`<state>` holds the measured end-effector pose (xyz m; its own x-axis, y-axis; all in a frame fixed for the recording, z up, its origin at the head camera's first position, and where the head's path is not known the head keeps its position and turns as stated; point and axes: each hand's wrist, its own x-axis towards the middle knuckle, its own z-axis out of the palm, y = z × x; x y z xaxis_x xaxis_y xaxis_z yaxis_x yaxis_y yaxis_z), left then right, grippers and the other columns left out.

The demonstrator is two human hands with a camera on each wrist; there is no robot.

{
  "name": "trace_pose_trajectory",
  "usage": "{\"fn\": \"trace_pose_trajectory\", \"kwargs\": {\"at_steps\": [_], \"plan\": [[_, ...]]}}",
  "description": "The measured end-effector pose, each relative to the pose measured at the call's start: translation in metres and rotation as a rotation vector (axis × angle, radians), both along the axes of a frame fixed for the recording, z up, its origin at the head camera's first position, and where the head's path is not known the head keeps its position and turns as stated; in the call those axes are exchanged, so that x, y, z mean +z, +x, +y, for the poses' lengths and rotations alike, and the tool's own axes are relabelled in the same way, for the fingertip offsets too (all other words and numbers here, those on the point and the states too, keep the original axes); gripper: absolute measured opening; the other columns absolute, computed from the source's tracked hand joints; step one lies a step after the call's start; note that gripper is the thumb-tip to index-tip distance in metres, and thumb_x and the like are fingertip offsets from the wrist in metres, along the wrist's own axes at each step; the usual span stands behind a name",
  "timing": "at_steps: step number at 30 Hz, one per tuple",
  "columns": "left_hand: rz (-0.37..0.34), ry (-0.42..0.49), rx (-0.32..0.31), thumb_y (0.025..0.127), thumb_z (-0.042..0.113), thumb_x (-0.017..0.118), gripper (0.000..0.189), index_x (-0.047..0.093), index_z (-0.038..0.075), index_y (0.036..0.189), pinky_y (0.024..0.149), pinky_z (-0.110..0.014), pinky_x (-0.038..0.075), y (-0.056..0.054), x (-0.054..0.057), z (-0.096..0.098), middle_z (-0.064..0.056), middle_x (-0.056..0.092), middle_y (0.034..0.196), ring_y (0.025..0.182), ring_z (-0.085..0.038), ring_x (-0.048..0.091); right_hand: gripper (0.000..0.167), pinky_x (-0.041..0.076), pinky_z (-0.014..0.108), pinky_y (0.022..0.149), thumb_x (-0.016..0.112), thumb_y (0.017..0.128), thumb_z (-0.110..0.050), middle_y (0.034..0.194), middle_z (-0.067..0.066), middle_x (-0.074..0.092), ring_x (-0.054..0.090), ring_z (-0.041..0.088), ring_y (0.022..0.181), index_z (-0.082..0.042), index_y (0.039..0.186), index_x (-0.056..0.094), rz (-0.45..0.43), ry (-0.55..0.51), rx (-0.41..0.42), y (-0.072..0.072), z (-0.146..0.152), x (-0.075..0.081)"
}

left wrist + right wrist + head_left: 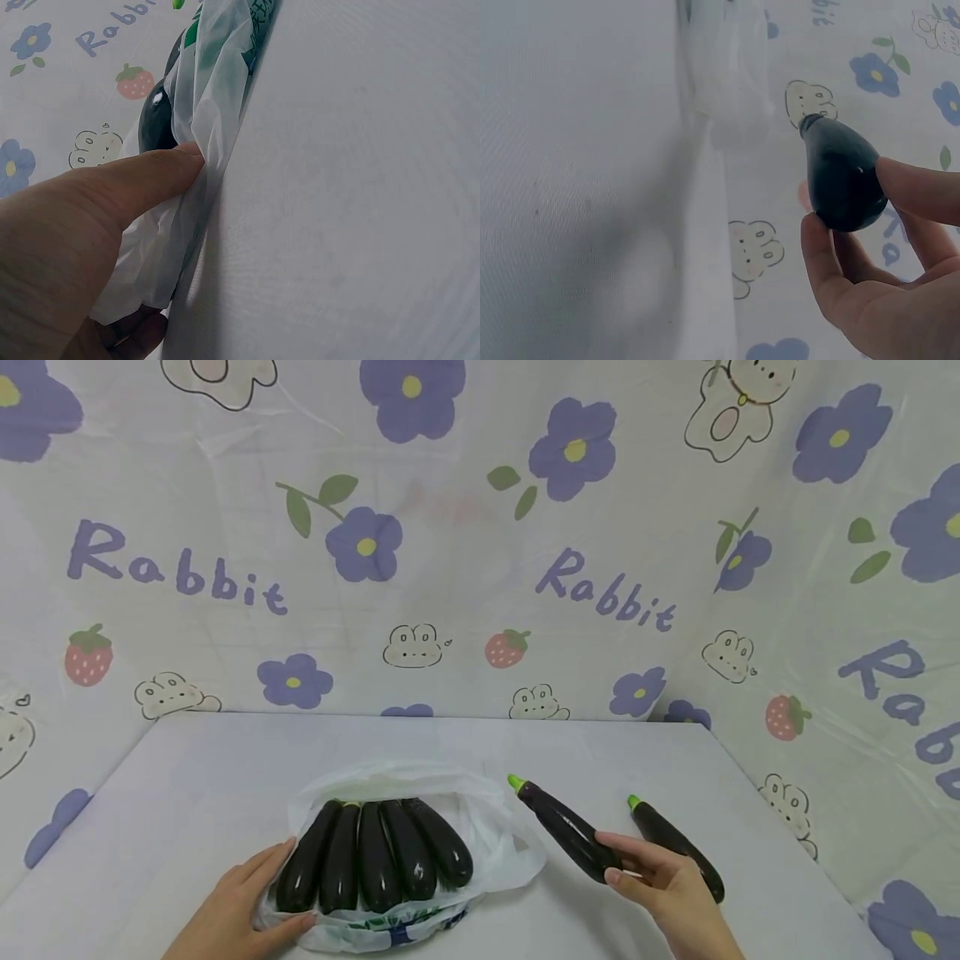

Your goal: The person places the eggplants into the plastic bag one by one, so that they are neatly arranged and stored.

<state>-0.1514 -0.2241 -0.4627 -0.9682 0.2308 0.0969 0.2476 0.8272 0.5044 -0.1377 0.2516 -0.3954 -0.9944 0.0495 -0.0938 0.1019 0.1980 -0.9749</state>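
Several dark, glossy eggplants point(377, 860) lie side by side in a thin white plastic bag point(506, 860), its mouth spread wide. At the bag's left side, my left hand point(240, 906) grips the plastic; the left wrist view has the thumb point(161, 176) over the bag point(214, 97) and fingertips low behind it. My right hand point(667, 889) holds one eggplant point(566, 828) by its thick end, raised right of the bag, green stem pointing up and left. In the right wrist view, thumb and fingers surround that eggplant's point(846, 180) rounded end.
Another eggplant point(675, 839) lies on the white table point(225, 760), behind and right of my right hand. A cloth point(457, 568) printed with flowers, rabbits and strawberries hangs along the back and right side of the table.
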Motion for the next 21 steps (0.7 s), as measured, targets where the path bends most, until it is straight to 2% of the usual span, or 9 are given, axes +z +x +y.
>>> {"fn": "trace_pose_trajectory", "kwargs": {"at_steps": [11, 18, 21], "plan": [[0.019, 0.031, -0.02, 0.078, 0.064, 0.072, 0.1, 0.039, 0.001, 0.149, 0.09, -0.064, 0.045, -0.002, 0.0, -0.001, -0.022, 0.046, 0.142, 0.121, -0.047, 0.048, 0.048, 0.054, 0.031, 0.085, 0.077, 0.086, -0.012, 0.131, 0.016, 0.057, 0.061, 0.028, 0.108, -0.002, 0.13, 0.063, -0.022, -0.059, 0.204, 0.003, -0.015, -0.003], [0.072, 0.042, -0.034, 0.079, 0.062, 0.073, 0.098, 0.042, 0.0, 0.147, 0.091, -0.063, 0.046, -0.004, -0.004, -0.002, -0.022, 0.049, 0.14, 0.12, -0.046, 0.05, 0.041, 0.055, 0.028, 0.082, 0.075, 0.087, -0.007, 0.13, 0.017, 0.058, 0.063, 0.028, 0.106, -0.002, 0.127, 0.066, 0.005, -0.048, 0.335, -0.001, -0.035, -0.006], [0.077, 0.041, -0.03, 0.078, 0.062, 0.073, 0.098, 0.042, 0.0, 0.147, 0.091, -0.063, 0.046, -0.004, -0.003, -0.002, -0.022, 0.049, 0.139, 0.12, -0.045, 0.05, 0.039, 0.055, 0.028, 0.082, 0.074, 0.087, -0.005, 0.13, 0.017, 0.058, 0.062, 0.029, 0.107, -0.002, 0.125, 0.067, 0.013, -0.046, 0.366, -0.002, -0.045, -0.006]]}}
